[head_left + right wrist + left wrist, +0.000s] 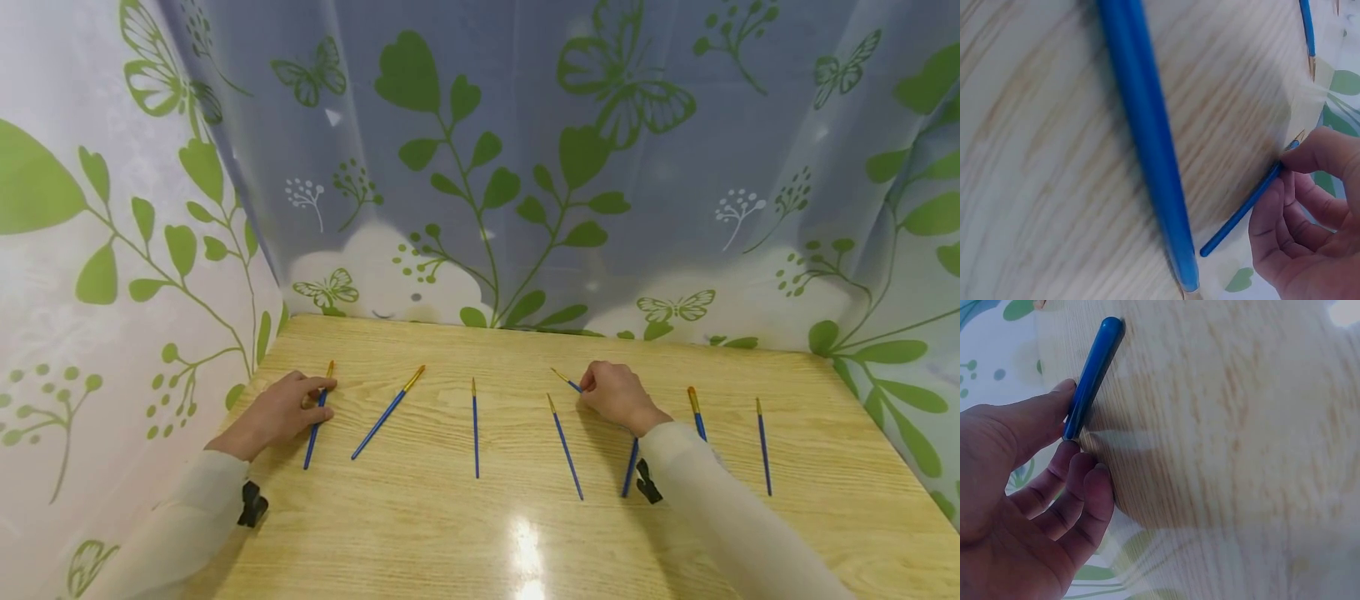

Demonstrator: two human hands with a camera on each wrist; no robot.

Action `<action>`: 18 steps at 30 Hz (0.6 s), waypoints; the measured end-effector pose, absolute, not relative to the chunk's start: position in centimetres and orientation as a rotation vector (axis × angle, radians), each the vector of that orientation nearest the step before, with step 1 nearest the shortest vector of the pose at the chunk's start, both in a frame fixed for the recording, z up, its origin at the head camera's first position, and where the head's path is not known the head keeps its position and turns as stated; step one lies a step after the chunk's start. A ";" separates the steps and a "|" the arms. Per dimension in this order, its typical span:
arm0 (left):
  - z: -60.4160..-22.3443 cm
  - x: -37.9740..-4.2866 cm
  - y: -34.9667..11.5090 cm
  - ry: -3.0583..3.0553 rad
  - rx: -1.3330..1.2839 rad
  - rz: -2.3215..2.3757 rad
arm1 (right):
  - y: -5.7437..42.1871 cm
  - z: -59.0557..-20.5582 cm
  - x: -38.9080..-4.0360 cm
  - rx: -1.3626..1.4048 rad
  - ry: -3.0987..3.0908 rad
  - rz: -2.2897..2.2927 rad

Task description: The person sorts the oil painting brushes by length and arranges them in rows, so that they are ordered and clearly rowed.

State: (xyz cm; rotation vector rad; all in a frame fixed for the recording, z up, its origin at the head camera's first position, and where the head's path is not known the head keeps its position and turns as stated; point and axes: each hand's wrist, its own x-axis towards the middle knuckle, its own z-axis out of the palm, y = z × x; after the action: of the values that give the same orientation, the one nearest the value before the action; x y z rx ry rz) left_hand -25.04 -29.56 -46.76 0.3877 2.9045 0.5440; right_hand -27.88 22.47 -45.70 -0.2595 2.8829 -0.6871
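At the table's left, my left hand (288,408) pinches a blue-handled paintbrush (313,440) between thumb and fingers. The left wrist view shows its blue handle (1092,381) slanting up from the fingertips. My right hand (617,396) grips a thin paintbrush (574,386); its golden tip sticks out to the left of the fingers. Thumb and fingers close round its blue handle (1241,212) in the right wrist view. Under the right wrist, another brush handle (630,471) shows, its upper part hidden by the hand. A slim brush (566,447) lies just left of the right hand.
Between the hands lie a slanted brush (387,414) and an upright-lying one (476,433). Right of the right forearm are a thicker-tipped brush (697,417) and a thin brush (764,450). A leaf-patterned curtain (510,167) borders the wood-grain table (420,533) behind.
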 end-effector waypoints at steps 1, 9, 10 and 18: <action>-46.8 -25.0 -29.6 2.905 0.388 0.544 | 22.4 -45.7 -27.9 -0.263 2.885 -0.682; -46.7 -25.0 -29.6 2.903 0.396 0.558 | 22.6 -45.3 -27.9 -0.368 2.922 -0.695; -46.7 -25.0 -29.6 2.902 0.396 0.556 | 22.5 -45.1 -27.9 -0.372 2.925 -0.708; -46.6 -25.0 -29.6 2.891 0.396 0.567 | 22.0 -44.1 -28.3 -0.340 2.898 -0.910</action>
State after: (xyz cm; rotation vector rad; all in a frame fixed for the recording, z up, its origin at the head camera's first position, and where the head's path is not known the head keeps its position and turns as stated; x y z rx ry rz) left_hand -25.03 -29.61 -46.58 0.3959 2.8913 0.5669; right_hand -28.26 22.02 -44.11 -0.3398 2.8981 -0.9103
